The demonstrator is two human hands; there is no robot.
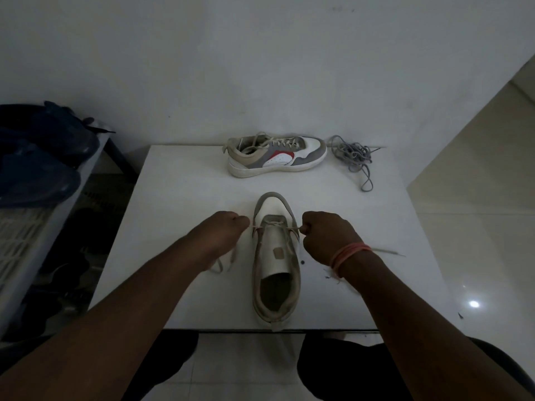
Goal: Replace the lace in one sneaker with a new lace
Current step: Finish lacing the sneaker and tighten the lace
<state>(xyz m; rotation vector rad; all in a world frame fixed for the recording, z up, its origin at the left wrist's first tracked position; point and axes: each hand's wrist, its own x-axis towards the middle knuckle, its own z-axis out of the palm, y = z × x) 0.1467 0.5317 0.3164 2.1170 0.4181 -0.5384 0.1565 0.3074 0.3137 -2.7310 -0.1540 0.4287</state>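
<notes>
The sneaker [276,256] is stood toe-away at the table's near edge, its cream lace [272,225] pinched taut crosswise between left hand [231,224] and right hand [324,233], the grey lace [351,156] left beyond, far right.

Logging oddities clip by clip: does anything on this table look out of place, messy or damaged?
Mostly tidy. The grey lace lies in a loose tangle at the far right of the table, beside the second sneaker. A few dark specks dot the tabletop right of the near sneaker. No damage shows.
</notes>
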